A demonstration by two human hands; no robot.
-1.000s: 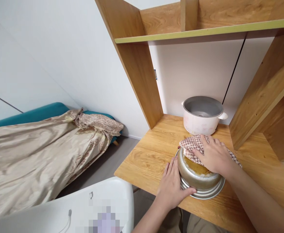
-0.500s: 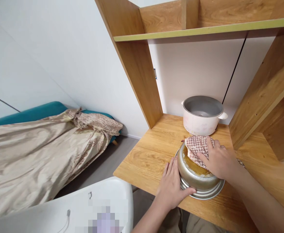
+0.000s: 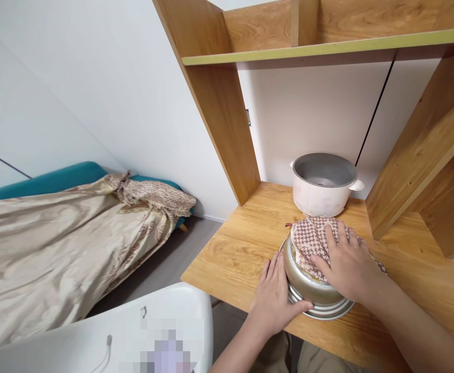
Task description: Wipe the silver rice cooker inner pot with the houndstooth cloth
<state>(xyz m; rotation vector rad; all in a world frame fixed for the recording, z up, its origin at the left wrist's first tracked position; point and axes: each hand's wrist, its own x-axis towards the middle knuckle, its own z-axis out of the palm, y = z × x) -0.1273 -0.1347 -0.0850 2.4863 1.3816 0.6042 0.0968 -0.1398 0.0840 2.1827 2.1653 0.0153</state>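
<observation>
An upside-down metal pot (image 3: 322,292), with a flared, ridged rim, sits near the front of the wooden desk (image 3: 230,254). My left hand (image 3: 275,295) cups the rim at the left, fingers along its side and thumb across the front. A brown-and-white houndstooth cloth (image 3: 308,241) with a small red loop covers most of the upturned base. My right hand (image 3: 347,261) presses on this cloth with its fingers spread over it. The stained base is mostly hidden.
Behind the metal pot stands a white two-handled pot (image 3: 322,197) with a grey inside. Wooden uprights and a green-edged shelf (image 3: 327,50) frame the desk. A white chair (image 3: 188,305) is at front left, with a draped bed (image 3: 75,228) beyond.
My right hand has shifted the cloth slightly left, and it now covers more of the base. The fingers are more spread. My left hand stays at the rim.
</observation>
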